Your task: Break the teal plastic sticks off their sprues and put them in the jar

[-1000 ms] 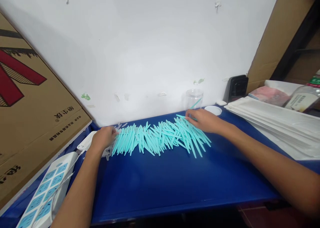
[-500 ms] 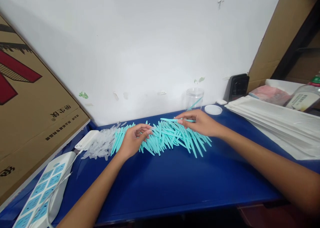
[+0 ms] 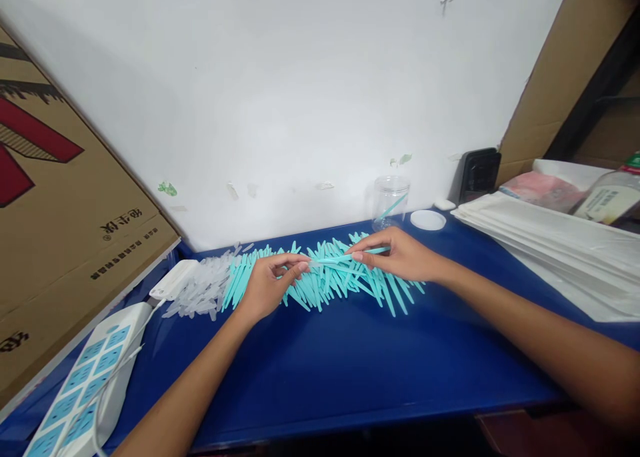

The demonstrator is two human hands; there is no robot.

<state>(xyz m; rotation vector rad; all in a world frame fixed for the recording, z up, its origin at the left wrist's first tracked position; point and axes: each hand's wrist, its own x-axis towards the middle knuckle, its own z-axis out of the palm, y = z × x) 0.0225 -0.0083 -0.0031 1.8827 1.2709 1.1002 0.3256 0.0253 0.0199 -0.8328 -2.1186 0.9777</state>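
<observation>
My right hand (image 3: pixel 395 253) is closed in a pinch on a slim teal stick (image 3: pixel 333 259), shaped like an eyebrow razor, its tip pointing left. My left hand (image 3: pixel 270 283) is closed too, thumb and forefinger pinching a small translucent cap (image 3: pixel 313 264) at that tip. How far the cap covers the tip is too small to tell. Below both hands lies a long heap of similar teal sticks (image 3: pixel 320 290). Left of it is a pile of translucent caps (image 3: pixel 203 287). Behind my right hand stands a clear jar (image 3: pixel 383 200) with one teal stick leaning inside.
A white lid (image 3: pixel 428 219) lies right of the jar on the blue table (image 3: pixel 320 370). White sheets or bags (image 3: pixel 545 243) are stacked at right. A power strip (image 3: pixel 95 377) with cables and a white box-like device (image 3: pixel 174 279) stand at left, beside a large carton (image 3: pixel 65 243).
My right hand has lowered slightly, bringing the teal stick's tip down to my left fingertips. My left hand has moved slightly right, its fingers now meeting the tip.
</observation>
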